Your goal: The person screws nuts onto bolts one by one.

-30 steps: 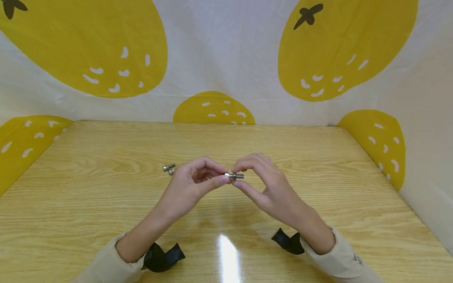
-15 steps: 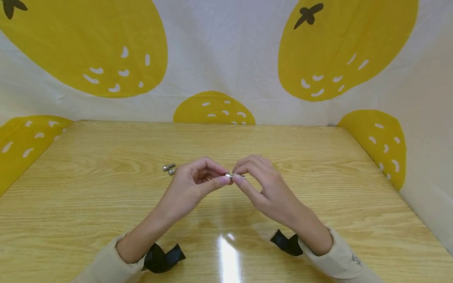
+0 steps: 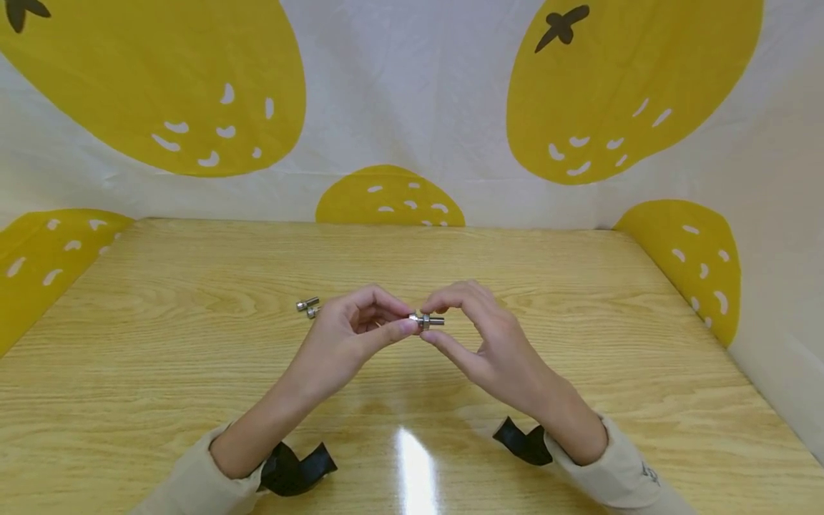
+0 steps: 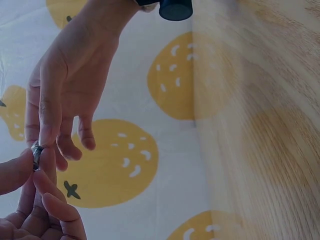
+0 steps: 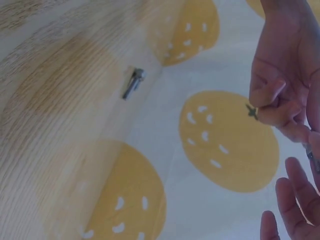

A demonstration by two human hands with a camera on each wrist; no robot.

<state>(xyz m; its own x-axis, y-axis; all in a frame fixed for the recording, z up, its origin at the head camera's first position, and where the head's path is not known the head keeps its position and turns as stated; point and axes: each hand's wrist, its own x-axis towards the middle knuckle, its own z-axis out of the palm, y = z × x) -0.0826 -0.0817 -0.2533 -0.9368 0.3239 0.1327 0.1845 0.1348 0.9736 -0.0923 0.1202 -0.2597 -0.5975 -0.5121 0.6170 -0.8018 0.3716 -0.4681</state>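
Note:
In the head view my left hand [image 3: 350,336] pinches the head of a silver bolt [image 3: 439,321] between thumb and fingertips. The bolt lies level above the table, its threaded end toward the right. A nut [image 3: 425,322] sits partway along the shank. Around that nut my right hand [image 3: 492,343] holds thumb and index finger spread, one tip on each side with a small gap. Two more bolts [image 3: 307,304] lie on the table behind the left hand, one partly covered by it. Only a bit of the held bolt [image 4: 36,156] shows between fingers in the left wrist view.
The wood-grain table [image 3: 193,257] spreads under both hands. A white cloth [image 3: 399,86] with yellow fruit prints hangs at its back and sides. Black straps [image 3: 299,468] sit at both wrists. In the right wrist view the loose bolts [image 5: 133,84] rest close to the table's edge.
Half a second ago the right thumb and index finger closed over the nut; now they are spread apart and the nut shows again. The left hand stays in place on the bolt.

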